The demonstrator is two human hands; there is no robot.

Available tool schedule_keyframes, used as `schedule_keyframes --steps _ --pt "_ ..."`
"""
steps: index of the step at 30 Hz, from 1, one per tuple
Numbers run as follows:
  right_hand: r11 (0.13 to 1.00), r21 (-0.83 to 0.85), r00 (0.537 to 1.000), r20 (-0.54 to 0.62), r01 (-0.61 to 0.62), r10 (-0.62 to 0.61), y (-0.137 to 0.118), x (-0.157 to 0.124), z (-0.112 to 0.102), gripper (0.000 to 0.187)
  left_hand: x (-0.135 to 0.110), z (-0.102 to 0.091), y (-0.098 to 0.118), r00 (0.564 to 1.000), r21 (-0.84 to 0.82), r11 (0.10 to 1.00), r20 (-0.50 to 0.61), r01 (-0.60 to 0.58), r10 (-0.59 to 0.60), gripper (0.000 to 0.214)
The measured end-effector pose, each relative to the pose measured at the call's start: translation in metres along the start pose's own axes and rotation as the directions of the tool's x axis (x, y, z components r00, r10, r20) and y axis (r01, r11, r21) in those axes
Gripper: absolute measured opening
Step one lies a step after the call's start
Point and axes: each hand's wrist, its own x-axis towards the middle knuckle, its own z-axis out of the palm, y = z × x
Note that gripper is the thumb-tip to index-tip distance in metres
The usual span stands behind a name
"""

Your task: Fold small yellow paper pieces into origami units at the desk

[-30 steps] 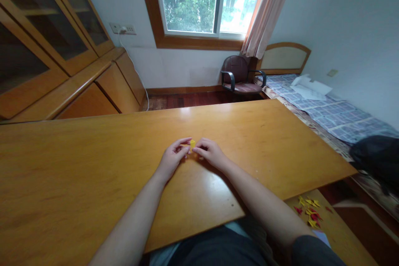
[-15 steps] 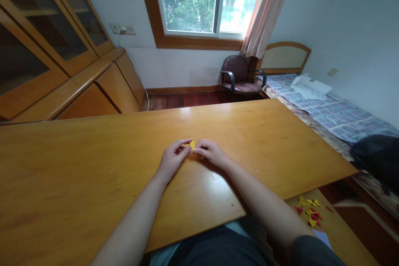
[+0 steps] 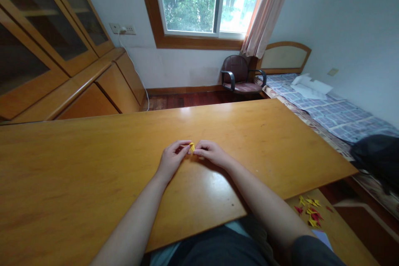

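Between my two hands, just above the wooden table (image 3: 93,166), is a small piece of folded yellow paper (image 3: 192,147). My left hand (image 3: 173,156) pinches it from the left with thumb and fingertips. From the right, the thumb and index finger of my right hand (image 3: 212,152) grip its other side. Fingertips cover part of the paper, so its full shape is hidden.
On a lower surface at the right lie several red and yellow folded paper pieces (image 3: 311,212), with a pale sheet (image 3: 322,237) near them. Beyond the table stand an office chair (image 3: 238,75), a bed (image 3: 336,116) with a dark bag (image 3: 377,162), and a cabinet (image 3: 62,66).
The yellow paper has turned between my fingertips and shows a narrower, more angled shape. Both hands stay in nearly the same place.
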Motion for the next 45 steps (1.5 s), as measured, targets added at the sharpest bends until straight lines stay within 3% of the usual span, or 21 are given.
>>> schedule_keyframes --steps 19,26,34,39,45 --pt "0.997 0.066 1.000 0.006 -0.028 0.028 -0.007 0.000 -0.003 0.031 -0.001 0.001 0.006 0.998 0.065 0.996 0.038 -0.062 0.060 0.022" --pt "0.998 0.040 0.997 -0.042 -0.056 0.058 -0.004 0.000 -0.001 0.023 -0.002 0.001 0.006 0.997 0.059 0.996 0.038 -0.063 0.060 0.023" --pt "0.994 0.054 0.992 -0.087 -0.092 0.096 -0.002 0.002 0.002 0.027 -0.001 0.001 0.000 0.996 0.073 0.995 0.057 -0.069 0.065 0.022" --pt "0.964 0.230 0.978 -0.125 -0.134 0.166 0.006 0.003 0.006 0.032 0.000 0.002 0.002 0.996 0.094 0.993 0.063 -0.069 0.063 0.022" --pt "0.920 0.383 0.981 -0.129 -0.084 0.143 0.006 0.004 0.008 0.039 0.001 0.002 0.003 0.988 0.107 0.986 0.099 -0.131 0.121 0.021"
